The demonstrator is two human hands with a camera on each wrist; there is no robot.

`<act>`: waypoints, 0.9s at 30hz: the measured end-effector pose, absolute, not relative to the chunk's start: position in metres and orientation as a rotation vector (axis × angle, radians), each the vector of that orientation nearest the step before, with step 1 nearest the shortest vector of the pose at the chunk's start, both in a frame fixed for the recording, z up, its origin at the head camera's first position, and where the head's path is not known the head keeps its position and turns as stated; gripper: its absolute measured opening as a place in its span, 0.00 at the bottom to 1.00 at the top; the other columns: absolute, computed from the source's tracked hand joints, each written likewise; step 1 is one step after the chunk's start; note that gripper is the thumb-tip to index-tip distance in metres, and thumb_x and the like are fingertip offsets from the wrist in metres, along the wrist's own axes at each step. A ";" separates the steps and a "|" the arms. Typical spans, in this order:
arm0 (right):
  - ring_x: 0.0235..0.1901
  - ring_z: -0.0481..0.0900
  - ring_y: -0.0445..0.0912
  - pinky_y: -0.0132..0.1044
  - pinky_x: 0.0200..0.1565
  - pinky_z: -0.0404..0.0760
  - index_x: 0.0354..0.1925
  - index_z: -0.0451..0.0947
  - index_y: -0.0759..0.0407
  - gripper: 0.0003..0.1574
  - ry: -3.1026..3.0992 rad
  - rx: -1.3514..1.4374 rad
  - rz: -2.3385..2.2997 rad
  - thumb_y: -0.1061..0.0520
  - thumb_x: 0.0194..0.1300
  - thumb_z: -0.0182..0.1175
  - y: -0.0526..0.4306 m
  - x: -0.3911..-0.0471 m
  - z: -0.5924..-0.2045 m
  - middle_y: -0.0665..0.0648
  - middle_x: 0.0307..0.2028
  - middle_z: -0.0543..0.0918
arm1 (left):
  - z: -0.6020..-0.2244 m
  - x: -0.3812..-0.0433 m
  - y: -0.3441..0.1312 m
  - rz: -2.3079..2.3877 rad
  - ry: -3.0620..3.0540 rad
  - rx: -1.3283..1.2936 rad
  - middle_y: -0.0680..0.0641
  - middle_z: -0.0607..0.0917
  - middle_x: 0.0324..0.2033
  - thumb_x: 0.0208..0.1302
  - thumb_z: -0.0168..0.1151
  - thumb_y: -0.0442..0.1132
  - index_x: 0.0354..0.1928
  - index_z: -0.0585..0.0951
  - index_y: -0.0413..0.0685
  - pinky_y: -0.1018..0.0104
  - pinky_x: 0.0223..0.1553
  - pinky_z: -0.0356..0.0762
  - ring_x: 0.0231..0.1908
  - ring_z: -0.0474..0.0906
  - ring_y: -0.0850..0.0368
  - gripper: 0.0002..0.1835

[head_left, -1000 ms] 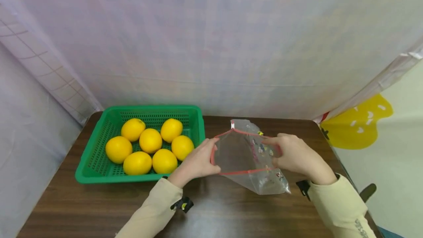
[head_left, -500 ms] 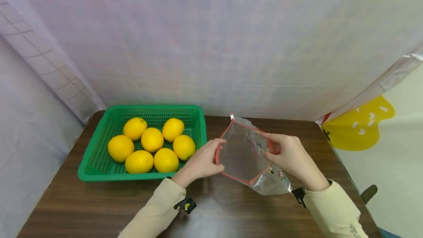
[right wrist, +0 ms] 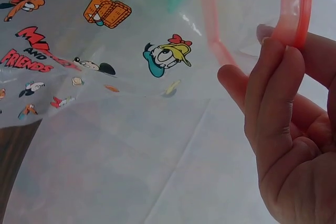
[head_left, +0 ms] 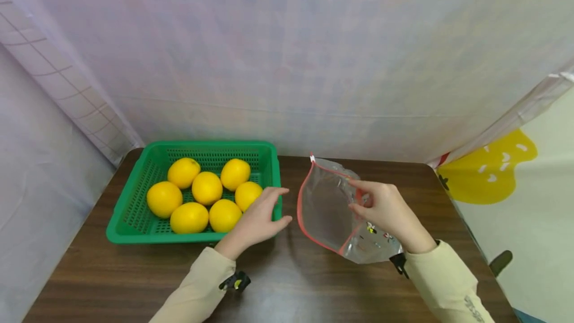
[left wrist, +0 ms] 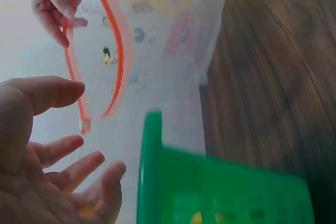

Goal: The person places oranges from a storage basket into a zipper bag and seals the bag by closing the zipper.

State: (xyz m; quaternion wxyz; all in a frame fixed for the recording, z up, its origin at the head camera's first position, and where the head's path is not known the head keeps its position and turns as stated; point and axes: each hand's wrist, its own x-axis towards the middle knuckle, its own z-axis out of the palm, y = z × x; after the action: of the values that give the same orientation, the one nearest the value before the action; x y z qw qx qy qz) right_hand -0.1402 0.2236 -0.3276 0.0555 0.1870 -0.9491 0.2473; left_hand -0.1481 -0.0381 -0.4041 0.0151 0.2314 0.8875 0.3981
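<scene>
A clear zip bag (head_left: 325, 208) with a red-orange rim and printed cartoon figures stands with its mouth spread wide, a white slider at its far corner. My right hand (head_left: 381, 211) pinches the bag's rim on its right side; the right wrist view shows thumb and fingers on the red strip (right wrist: 294, 14). My left hand (head_left: 257, 218) is off the bag, thumb and fingers spread apart with nothing between them, over the right edge of the green basket (head_left: 193, 238). Several round yellow fruits (head_left: 207, 188) lie in the basket, one partly behind the left hand.
The dark wooden table (head_left: 287, 288) runs under everything, its right edge beside a pale wall with a yellow patch (head_left: 484, 173). A pale curtain (head_left: 287, 64) hangs along the back. The basket's wall (left wrist: 226, 177) rises near the left hand.
My left hand has let go of the bag's left rim and moved left toward the basket. My right hand keeps its pinch and has shifted slightly left.
</scene>
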 end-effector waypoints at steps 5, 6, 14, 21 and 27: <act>0.13 0.67 0.34 0.29 0.15 0.67 0.50 0.76 0.67 0.26 -2.916 0.583 0.784 0.65 0.49 0.65 0.221 -0.143 -0.330 0.48 0.21 0.74 | -0.408 -0.147 -0.059 1.129 2.936 0.595 0.42 0.69 0.58 0.56 0.62 0.50 0.62 0.65 0.42 0.51 0.56 0.66 0.58 0.64 0.46 0.34; 0.13 0.68 0.35 0.29 0.15 0.67 0.50 0.76 0.67 0.26 -2.923 0.587 0.789 0.65 0.49 0.65 0.220 -0.143 -0.331 0.48 0.21 0.74 | -0.410 -0.147 -0.064 1.106 2.973 0.566 0.42 0.70 0.58 0.56 0.63 0.50 0.61 0.66 0.42 0.50 0.55 0.67 0.57 0.65 0.46 0.34; 0.12 0.66 0.35 0.28 0.15 0.66 0.49 0.76 0.69 0.29 -2.938 0.599 0.784 0.64 0.47 0.67 0.219 -0.150 -0.339 0.48 0.20 0.73 | -0.420 -0.150 -0.101 0.977 3.128 0.393 0.39 0.71 0.54 0.51 0.66 0.50 0.58 0.69 0.41 0.47 0.47 0.71 0.51 0.67 0.40 0.34; 0.12 0.61 0.34 0.28 0.17 0.64 0.50 0.75 0.69 0.29 -2.955 0.599 0.746 0.62 0.47 0.67 0.222 -0.154 -0.344 0.46 0.18 0.72 | -0.431 -0.152 -0.116 0.872 3.128 0.266 0.36 0.69 0.56 0.50 0.67 0.50 0.59 0.68 0.41 0.42 0.44 0.70 0.52 0.65 0.36 0.36; 0.13 0.65 0.35 0.29 0.18 0.67 0.51 0.75 0.70 0.30 -2.971 0.589 0.740 0.63 0.47 0.67 0.225 -0.156 -0.346 0.47 0.19 0.73 | -0.435 -0.154 -0.120 0.824 3.086 0.216 0.35 0.67 0.57 0.50 0.66 0.51 0.59 0.68 0.39 0.40 0.45 0.70 0.54 0.63 0.34 0.36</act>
State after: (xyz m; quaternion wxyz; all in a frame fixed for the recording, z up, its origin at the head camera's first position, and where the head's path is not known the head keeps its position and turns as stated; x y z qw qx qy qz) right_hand -0.1562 0.2246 -0.3460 0.0116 0.1889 -0.9528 0.2373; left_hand -0.1541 -0.1203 -0.4347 -0.0299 0.0674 0.9636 0.2572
